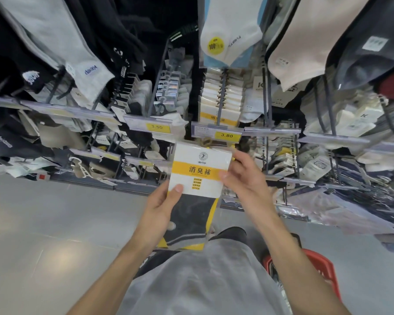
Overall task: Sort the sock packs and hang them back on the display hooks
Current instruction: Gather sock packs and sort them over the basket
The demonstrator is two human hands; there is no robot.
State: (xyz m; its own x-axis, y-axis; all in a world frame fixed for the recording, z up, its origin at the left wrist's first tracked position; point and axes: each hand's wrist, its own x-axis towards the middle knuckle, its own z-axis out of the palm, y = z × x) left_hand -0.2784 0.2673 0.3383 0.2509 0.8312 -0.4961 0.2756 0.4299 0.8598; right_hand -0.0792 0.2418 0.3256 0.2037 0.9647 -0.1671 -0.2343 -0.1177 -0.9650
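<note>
A sock pack (197,169) with a white and yellow card and dark socks below it is held upright in front of the display. My left hand (162,208) grips its lower left edge, thumb on the card. My right hand (241,178) holds its right edge, thumb on the front. The pack's brown hanger loop sits just under a hook (221,94) that carries several matching white and yellow packs (218,103) above a 3.80 price tag (226,135).
Hooks full of other sock packs fill the rack on both sides, with a 3.50 tag (157,127) to the left. A red basket (305,269) stands on the grey floor by my right leg. Large socks hang overhead.
</note>
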